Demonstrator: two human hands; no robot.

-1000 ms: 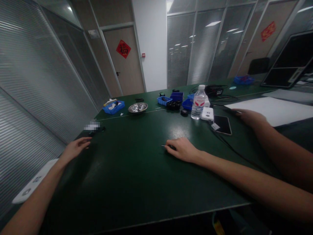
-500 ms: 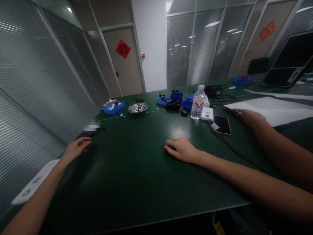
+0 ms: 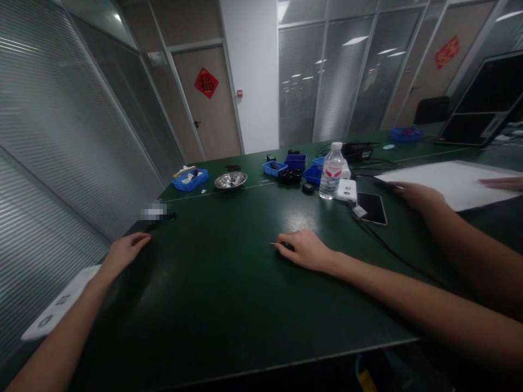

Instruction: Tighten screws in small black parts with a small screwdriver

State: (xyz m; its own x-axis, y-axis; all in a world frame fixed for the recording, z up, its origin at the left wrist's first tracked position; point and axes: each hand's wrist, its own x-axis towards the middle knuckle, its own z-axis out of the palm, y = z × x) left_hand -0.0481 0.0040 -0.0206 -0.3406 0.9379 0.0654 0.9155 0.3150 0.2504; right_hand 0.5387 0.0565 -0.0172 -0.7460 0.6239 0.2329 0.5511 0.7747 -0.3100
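Observation:
My left hand [image 3: 126, 253] is over the left edge of the green table [image 3: 229, 283]. Its fingers are pressed together; whatever they hold, if anything, is hidden. Just beyond the fingertips lie small dark items [image 3: 169, 216], partly blurred out. My right hand [image 3: 304, 249] rests on the middle of the table, closed around a black-handled tool [image 3: 288, 246]. A thin metal tip sticks out to the left of my fingers. The fist covers most of the tool, so its exact kind does not show.
A water bottle [image 3: 332, 173], white device [image 3: 346, 190] and phone [image 3: 371, 209] stand right of centre. Farther back are a metal dish [image 3: 231, 188] and blue trays [image 3: 190, 187]. Another person's hand [image 3: 423, 197] is beside a white sheet [image 3: 445, 177]; a cable [image 3: 388, 247] crosses the right.
My left fingers have drawn slightly down and closer together. My right hand keeps still. Another hand has appeared over the white sheet at the far right.

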